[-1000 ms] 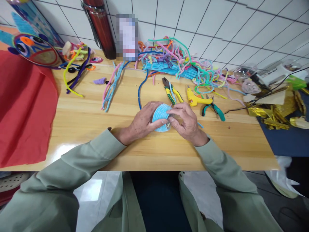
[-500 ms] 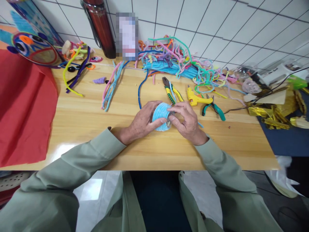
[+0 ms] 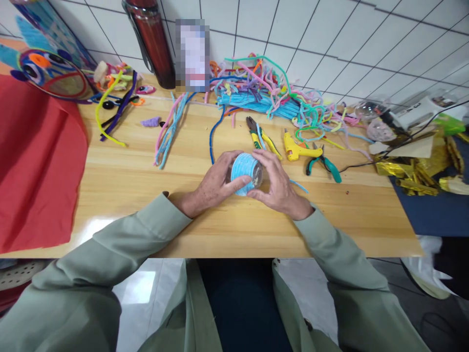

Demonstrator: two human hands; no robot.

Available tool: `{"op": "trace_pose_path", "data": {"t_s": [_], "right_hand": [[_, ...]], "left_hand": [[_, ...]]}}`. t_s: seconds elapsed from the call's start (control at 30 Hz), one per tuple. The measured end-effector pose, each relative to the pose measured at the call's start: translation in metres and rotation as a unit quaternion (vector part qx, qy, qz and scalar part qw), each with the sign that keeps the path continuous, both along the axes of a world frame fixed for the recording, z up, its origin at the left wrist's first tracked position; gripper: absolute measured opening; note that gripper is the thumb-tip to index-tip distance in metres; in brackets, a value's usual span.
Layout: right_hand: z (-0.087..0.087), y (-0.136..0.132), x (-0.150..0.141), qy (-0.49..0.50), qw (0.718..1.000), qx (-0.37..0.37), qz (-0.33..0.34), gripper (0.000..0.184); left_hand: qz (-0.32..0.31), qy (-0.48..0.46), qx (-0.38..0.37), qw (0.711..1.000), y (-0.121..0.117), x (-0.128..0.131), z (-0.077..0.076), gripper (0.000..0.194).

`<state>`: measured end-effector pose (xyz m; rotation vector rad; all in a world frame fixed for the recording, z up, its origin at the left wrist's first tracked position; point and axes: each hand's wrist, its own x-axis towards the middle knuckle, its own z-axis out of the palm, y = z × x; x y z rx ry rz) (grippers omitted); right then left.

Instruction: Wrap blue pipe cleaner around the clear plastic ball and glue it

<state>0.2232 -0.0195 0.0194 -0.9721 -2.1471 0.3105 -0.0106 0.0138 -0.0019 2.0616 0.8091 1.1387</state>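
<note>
Between my hands, just above the table, is a clear round container point(image 3: 242, 172) wrapped in light blue pipe cleaner. My left hand point(image 3: 222, 180) grips its left side, thumb across the front of the blue winding. My right hand point(image 3: 277, 183) curves around the right end, fingertips on the top edge and thumb at the lower edge. The clear end of the container shows beside that palm. A loose light blue pipe cleaner piece point(image 3: 299, 186) sticks out beyond my right hand. Behind the hands lie pliers with yellow-green handles point(image 3: 262, 137).
A yellow glue gun point(image 3: 301, 148) and teal-handled pliers point(image 3: 324, 164) lie right of centre. Piled pipe cleaners point(image 3: 260, 102) line the wall, near a red flask point(image 3: 152, 44). Red cloth point(image 3: 40, 166) covers the left; gold foil point(image 3: 421, 166) lies at the right.
My right hand has opened from a fingertip pinch at the container's end to a wider grip around it. The container has shifted up slightly and its clear end shows more.
</note>
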Motion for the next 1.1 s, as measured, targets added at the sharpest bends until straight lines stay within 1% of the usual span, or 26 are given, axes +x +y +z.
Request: {"op": "trace_pose_path", "data": {"t_s": [0.13,0.2,0.27,0.4,0.47,0.8,1.0,1.1], "right_hand": [[0.001,0.001,0.002,-0.007,1.000,-0.011,-0.002,0.087],[0.001,0.001,0.002,-0.010,1.000,-0.015,-0.002,0.088],[0.000,0.001,0.001,-0.011,1.000,-0.018,0.002,0.095],[-0.004,0.001,-0.001,-0.020,0.999,-0.036,0.013,0.116],[-0.006,0.001,-0.002,-0.026,0.999,-0.038,0.020,0.120],[-0.009,0.003,-0.001,-0.041,0.998,-0.048,0.028,0.123],[-0.009,0.003,-0.001,-0.039,0.997,-0.059,0.024,0.121],[-0.008,0.002,-0.001,-0.044,0.997,-0.062,0.023,0.124]], "left_hand": [[0.001,0.001,-0.007,1.000,0.000,0.000,0.001,0.070],[0.000,0.003,-0.012,1.000,-0.001,0.000,0.002,0.071],[-0.003,0.002,-0.017,1.000,-0.001,0.000,0.003,0.072],[-0.008,-0.003,-0.021,1.000,-0.001,0.000,0.003,0.071],[-0.012,-0.007,-0.018,1.000,-0.001,0.000,0.003,0.071],[-0.021,-0.004,-0.025,0.999,-0.001,-0.002,0.005,0.068],[-0.018,-0.002,-0.019,1.000,0.000,-0.002,0.003,0.067],[-0.019,-0.005,-0.012,1.000,0.001,-0.001,0.002,0.068]]}}
